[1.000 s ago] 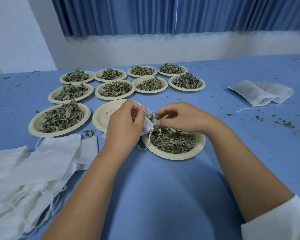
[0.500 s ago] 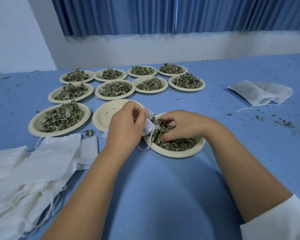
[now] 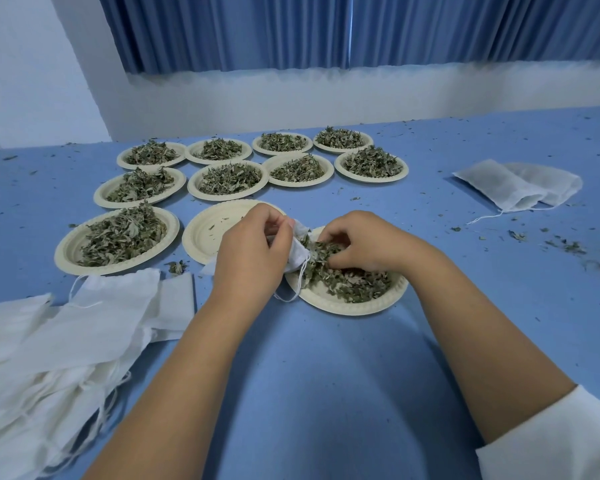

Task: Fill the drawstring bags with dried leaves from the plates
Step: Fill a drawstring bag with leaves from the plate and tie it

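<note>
1. My left hand (image 3: 253,251) pinches the drawstring bag (image 3: 297,253) open at the edge of the near plate (image 3: 329,301); my right hand (image 3: 357,242) curls round a clump of dried leaves (image 3: 350,280) at its mouth
2. Done, I judge: one empty plate (image 3: 205,233), apparently filled bags (image 3: 516,183) far right
3. Left: nine heaped plates (image 3: 229,176), the flat bags (image 3: 66,337) beside me

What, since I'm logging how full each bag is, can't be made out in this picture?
1. Small white drawstring bag: head view, the left hand gripping it covers most of it; fill level hidden.
2. Right hand: head view, curled fingertips buried in the dried green leaves on the near cream paper plate; amount pinched unseen.
3. Pile of flat white cloth bags: head view, cut off by the left and bottom edges; count unclear.
</note>
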A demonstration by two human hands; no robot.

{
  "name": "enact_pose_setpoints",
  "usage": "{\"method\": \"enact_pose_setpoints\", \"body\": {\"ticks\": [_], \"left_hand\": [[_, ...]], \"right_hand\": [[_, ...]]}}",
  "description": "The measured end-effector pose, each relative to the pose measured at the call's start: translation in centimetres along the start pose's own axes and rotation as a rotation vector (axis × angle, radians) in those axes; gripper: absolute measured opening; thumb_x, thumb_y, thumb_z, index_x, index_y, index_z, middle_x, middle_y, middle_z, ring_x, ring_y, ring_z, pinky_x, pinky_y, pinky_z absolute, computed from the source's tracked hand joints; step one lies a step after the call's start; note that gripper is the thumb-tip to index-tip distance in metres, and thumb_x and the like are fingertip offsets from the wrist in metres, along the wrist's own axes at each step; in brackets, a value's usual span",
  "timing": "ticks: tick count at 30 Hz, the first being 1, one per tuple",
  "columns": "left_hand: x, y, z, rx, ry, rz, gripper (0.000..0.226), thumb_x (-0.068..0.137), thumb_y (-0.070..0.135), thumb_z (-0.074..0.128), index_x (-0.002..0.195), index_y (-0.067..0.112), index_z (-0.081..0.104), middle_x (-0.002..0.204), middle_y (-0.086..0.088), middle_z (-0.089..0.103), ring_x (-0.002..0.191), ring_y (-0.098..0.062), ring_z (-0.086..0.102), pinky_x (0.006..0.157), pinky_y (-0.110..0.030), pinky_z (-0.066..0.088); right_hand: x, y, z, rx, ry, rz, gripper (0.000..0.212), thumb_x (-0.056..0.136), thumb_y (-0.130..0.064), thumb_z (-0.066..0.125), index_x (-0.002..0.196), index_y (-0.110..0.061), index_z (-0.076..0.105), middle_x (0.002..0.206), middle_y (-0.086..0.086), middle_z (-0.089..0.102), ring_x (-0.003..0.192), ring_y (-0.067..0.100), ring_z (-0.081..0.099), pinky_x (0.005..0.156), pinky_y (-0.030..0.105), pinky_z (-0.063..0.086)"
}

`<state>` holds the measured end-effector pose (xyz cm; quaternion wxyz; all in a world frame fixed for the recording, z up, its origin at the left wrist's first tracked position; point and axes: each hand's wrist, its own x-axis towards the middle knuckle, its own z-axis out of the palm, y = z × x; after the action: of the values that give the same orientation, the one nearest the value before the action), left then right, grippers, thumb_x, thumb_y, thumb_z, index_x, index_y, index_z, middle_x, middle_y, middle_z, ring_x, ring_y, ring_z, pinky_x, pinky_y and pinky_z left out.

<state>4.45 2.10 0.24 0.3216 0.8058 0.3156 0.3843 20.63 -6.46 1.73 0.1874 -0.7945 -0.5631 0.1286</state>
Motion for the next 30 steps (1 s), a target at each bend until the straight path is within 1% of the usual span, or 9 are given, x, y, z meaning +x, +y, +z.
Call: {"method": "enact_pose_setpoints", "body": {"ticks": [2,6,9,12,15,18,20,24,30], "left_hand": [[0.0,0.1,0.1,0.026,0.02,0.017,0.014,0.094,0.027,0.059,0.085,0.017,0.063,0.087,0.008,0.066,0.083,-0.004,0.061,0.068,-0.014,0.043],[0.1,0.4,0.3,0.043,0.03,0.025,0.016,0.093,0.027,0.06,0.082,0.017,0.063,0.08,0.006,0.062,0.073,-0.007,0.056,0.065,-0.022,0.041],[0.1,0.4,0.5,0.031,0.024,0.013,0.017,0.094,0.028,0.06,0.082,0.017,0.063,0.076,0.006,0.062,0.071,-0.008,0.056,0.065,-0.025,0.043],[0.0,0.5,0.7,0.031,0.02,0.016,0.017,0.094,0.028,0.06,0.081,0.018,0.063,0.074,0.008,0.061,0.07,-0.006,0.056,0.063,-0.022,0.042],[0.1,0.4,0.7,0.024,0.023,0.002,0.017,0.094,0.029,0.06,0.08,0.02,0.063,0.073,0.01,0.061,0.073,-0.005,0.057,0.063,-0.021,0.042],[0.2,0.3,0.7,0.004,0.032,-0.023,0.016,0.094,0.03,0.061,0.081,0.021,0.064,0.075,0.009,0.064,0.075,-0.005,0.058,0.068,-0.024,0.046],[0.3,0.3,0.8,-0.016,0.034,-0.028,0.015,0.093,0.03,0.061,0.083,0.02,0.065,0.077,0.011,0.066,0.076,-0.004,0.06,0.072,-0.026,0.048],[0.4,0.5,1.0,-0.038,0.025,-0.022,0.014,0.093,0.029,0.062,0.084,0.019,0.067,0.08,0.012,0.067,0.081,-0.005,0.062,0.078,-0.031,0.052],[0.4,0.8,1.2,-0.021,0.012,-0.015,0.016,0.093,0.031,0.063,0.083,0.02,0.068,0.075,0.011,0.068,0.076,-0.004,0.063,0.075,-0.033,0.052]], "right_hand": [[0.0,0.2,-0.5,0.071,0.064,0.01,0.02,0.081,-0.018,0.076,0.097,-0.027,0.068,0.084,-0.012,0.056,0.075,0.003,0.053,0.061,0.012,0.039],[-0.4,0.7,-1.5,0.237,0.208,0.046,0.018,0.079,-0.012,0.076,0.089,-0.026,0.073,0.078,-0.014,0.061,0.066,0.0,0.054,0.059,0.005,0.04],[-0.6,0.8,-2.1,0.348,0.256,0.049,0.017,0.079,-0.013,0.078,0.087,-0.026,0.071,0.086,-0.005,0.071,0.079,0.014,0.065,0.079,0.027,0.054],[-0.9,0.4,-2.3,0.449,0.288,0.034,0.017,0.078,-0.012,0.081,0.086,-0.025,0.071,0.092,0.011,0.073,0.088,0.028,0.068,0.087,0.042,0.055],[-1.0,0.4,-2.5,0.558,0.31,0.039,0.021,0.077,-0.012,0.081,0.093,-0.022,0.071,0.086,0.018,0.067,0.079,0.019,0.062,0.082,0.038,0.053],[-1.2,0.6,-2.9,0.643,0.281,0.073,0.027,0.077,-0.015,0.081,0.099,-0.022,0.068,0.085,0.006,0.068,0.075,0.011,0.064,0.08,0.029,0.052],[-1.3,0.7,-3.0,0.677,0.269,0.088,0.024,0.077,-0.013,0.08,0.096,-0.022,0.066,0.088,0.002,0.071,0.073,0.008,0.066,0.078,0.026,0.054],[-1.6,0.7,-2.9,0.798,0.214,0.073,0.018,0.081,-0.001,0.074,0.089,-0.015,0.065,0.07,-0.005,0.073,0.061,0.004,0.066,0.06,0.016,0.053],[-1.7,0.6,-1.2,0.83,0.101,0.093,0.016,0.082,0.001,0.071,0.089,-0.013,0.067,0.073,-0.004,0.074,0.063,0.004,0.066,0.061,0.015,0.053]]}}
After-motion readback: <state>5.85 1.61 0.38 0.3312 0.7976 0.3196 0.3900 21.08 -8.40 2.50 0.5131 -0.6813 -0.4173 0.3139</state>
